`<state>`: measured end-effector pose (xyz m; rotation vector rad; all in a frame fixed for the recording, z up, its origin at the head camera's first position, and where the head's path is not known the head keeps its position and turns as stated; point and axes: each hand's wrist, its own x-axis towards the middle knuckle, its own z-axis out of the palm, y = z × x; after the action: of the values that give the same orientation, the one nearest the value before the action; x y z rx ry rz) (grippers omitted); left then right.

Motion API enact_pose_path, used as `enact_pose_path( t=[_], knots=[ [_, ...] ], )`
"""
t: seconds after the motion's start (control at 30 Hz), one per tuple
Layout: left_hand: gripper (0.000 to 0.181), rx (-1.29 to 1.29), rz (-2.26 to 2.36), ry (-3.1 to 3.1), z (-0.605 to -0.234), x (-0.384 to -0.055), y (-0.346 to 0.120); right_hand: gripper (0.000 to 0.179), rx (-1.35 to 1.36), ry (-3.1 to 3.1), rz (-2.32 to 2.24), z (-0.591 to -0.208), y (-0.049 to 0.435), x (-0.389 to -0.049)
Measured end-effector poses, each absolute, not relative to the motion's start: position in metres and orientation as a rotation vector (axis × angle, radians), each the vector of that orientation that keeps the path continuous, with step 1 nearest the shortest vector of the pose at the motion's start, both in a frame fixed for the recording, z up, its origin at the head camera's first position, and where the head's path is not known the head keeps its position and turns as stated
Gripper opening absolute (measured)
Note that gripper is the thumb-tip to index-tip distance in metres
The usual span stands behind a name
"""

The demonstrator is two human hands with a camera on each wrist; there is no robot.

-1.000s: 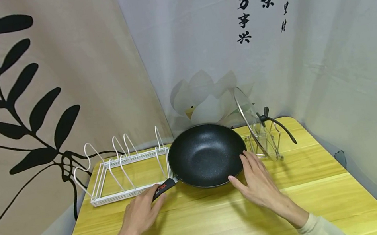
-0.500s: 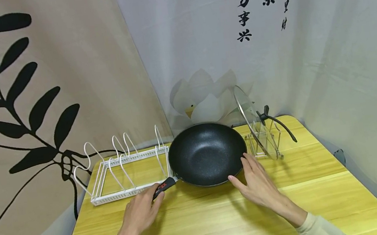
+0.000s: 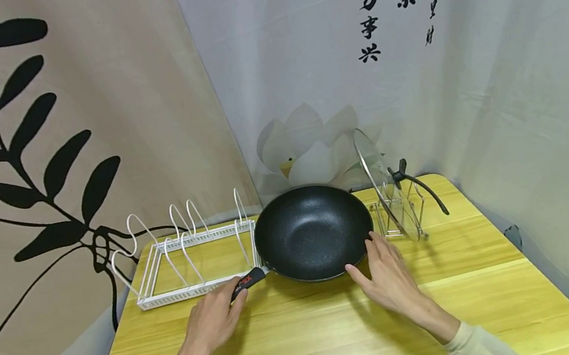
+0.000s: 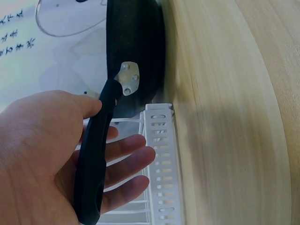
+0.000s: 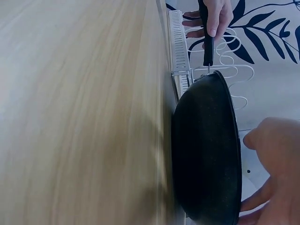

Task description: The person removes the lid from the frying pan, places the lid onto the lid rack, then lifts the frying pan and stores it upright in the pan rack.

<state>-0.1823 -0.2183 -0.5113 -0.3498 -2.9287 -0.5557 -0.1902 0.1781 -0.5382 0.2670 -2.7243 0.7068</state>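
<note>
Printed cloth [image 3: 482,71] hangs behind a wood-grain table [image 3: 313,343]. From the head camera, a black wok [image 3: 314,234] sits on the table between a white rack [image 3: 191,292] and a glass lid [image 3: 388,187] standing on edge in a wire holder [image 3: 394,235]. From the left wrist, the left hand [image 4: 42,150] has its thumb against the wok's handle [image 4: 93,164], fingers slack, not wrapped round. From the right wrist, the right hand [image 5: 281,164] is relaxed, fingers at the rim [image 5: 238,136]. The step seems to be steadying the wok; lifting would call for closing the left fingers firmly.
</note>
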Motion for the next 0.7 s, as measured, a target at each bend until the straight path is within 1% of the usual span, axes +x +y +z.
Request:
enact_pose_path(
  t=[0.33, 0.57, 0.7],
  knots=[
    [0.029, -0.35, -0.558, -2.927, -0.5116, -0.1817, -0.2182, 0.079, 0.252, -2.67, 0.59, -0.5397, 0.1754, -0.1935],
    [0.031, -0.343, -0.611, -2.957, -0.5094, -0.1819, -0.2185, 0.08, 0.229, -2.686, 0.642, -0.5408, 0.1771, -0.196],
    [0.028, -0.349, -0.663, -2.986, -0.5071, -0.1823, -0.2185, 0.08, 0.225, -2.697, 0.672, -0.5414, 0.1786, -0.1977]
  ],
)
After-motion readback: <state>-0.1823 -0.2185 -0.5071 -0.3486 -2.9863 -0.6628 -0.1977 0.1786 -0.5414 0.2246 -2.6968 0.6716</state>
